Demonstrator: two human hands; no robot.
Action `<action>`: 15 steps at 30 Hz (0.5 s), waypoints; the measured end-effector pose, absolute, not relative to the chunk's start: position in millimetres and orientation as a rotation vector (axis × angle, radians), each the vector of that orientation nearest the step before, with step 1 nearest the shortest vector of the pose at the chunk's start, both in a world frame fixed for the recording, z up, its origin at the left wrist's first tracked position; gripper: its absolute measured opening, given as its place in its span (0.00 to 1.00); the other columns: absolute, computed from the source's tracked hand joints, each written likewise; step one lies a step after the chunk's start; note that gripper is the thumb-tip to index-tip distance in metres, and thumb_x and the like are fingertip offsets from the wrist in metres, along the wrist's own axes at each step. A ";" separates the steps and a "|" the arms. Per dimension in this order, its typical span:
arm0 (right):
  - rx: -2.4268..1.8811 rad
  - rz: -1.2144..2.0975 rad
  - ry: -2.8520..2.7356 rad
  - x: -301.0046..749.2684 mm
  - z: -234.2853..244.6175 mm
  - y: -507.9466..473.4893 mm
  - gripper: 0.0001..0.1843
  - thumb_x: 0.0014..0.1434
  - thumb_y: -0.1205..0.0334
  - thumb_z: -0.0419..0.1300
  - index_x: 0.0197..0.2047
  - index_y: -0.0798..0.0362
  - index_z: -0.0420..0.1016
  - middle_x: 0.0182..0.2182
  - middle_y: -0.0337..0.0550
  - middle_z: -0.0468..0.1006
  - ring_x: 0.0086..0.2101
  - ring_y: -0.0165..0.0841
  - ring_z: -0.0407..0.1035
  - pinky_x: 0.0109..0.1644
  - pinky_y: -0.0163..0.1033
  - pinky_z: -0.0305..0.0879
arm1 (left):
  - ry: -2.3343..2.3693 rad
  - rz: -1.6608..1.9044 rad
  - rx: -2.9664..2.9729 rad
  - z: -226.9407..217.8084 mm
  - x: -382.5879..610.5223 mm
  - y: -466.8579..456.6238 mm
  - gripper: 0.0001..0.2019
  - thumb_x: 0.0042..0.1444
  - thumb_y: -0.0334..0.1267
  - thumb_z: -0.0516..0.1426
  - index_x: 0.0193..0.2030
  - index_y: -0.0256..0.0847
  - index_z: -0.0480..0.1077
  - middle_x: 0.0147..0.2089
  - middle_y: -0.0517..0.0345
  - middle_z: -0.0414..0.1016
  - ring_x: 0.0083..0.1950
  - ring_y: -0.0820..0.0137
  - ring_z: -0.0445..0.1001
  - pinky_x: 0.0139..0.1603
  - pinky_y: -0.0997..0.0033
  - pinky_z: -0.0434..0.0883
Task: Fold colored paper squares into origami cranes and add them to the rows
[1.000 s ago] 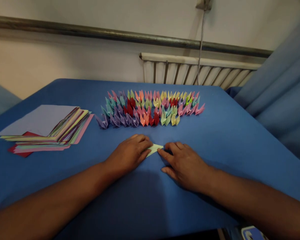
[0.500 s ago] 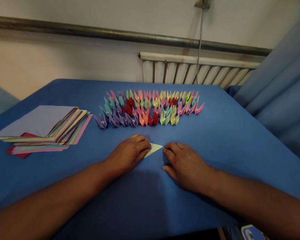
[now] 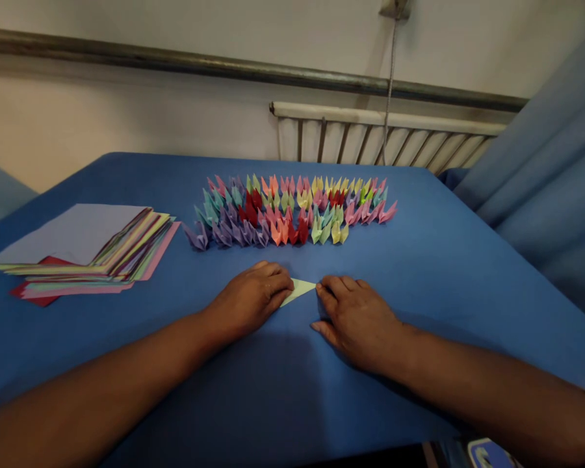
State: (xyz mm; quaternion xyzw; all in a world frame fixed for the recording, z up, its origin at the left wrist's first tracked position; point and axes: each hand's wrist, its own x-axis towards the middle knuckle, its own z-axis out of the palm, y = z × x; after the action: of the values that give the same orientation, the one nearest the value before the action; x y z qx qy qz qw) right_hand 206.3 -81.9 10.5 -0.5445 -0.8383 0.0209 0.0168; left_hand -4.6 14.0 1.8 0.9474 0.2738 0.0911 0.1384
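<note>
A small piece of pale yellow-green folded paper (image 3: 299, 290) lies on the blue table, its pointed end toward the right. My left hand (image 3: 257, 290) is closed over the paper's left part, fingers and thumb pressed together, and hides that portion. At the paper's right tip, the index finger of my right hand (image 3: 358, 315) touches or nearly touches the point. That hand rests on the table with its thumb apart from the curled fingers and nothing between them.
Several rows of colourful folded paper cranes (image 3: 287, 231) stand beyond my hands. A stack of coloured paper sheets (image 3: 73, 237) lies at the left on the blue tablecloth (image 3: 253, 403). Behind are a radiator (image 3: 370, 117) and a pipe; a blue curtain (image 3: 556, 169) hangs at right.
My right hand has shifted slightly left, bringing its fingers to the paper's tip. My left hand and the paper stay almost where they were.
</note>
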 end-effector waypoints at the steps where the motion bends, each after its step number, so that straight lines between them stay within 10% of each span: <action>1: -1.704 0.062 -2.601 206.2 10.9 -82.1 0.28 0.65 0.49 0.55 0.59 0.63 0.69 0.51 0.59 0.72 0.49 0.48 0.65 0.51 0.52 0.65 | 0.794 0.262 2.738 2.2 -4.6 13.9 0.12 0.67 0.38 0.49 0.43 0.40 0.73 0.42 0.54 0.72 0.44 0.65 0.68 0.46 0.65 0.66; 15: -1.644 0.105 -2.555 206.6 5.9 -79.8 0.26 0.66 0.52 0.55 0.62 0.59 0.66 0.54 0.56 0.70 0.51 0.47 0.63 0.52 0.52 0.64 | 0.811 0.340 2.639 -0.5 -5.9 13.7 0.08 0.65 0.36 0.51 0.44 0.41 0.72 0.42 0.54 0.73 0.44 0.66 0.70 0.47 0.64 0.68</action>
State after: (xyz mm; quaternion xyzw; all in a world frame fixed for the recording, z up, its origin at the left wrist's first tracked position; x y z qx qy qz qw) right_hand 206.6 -79.8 5.9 -0.5399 -0.8395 0.0344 0.0507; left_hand -5.9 13.7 -0.5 0.9334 0.2869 0.1203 0.1787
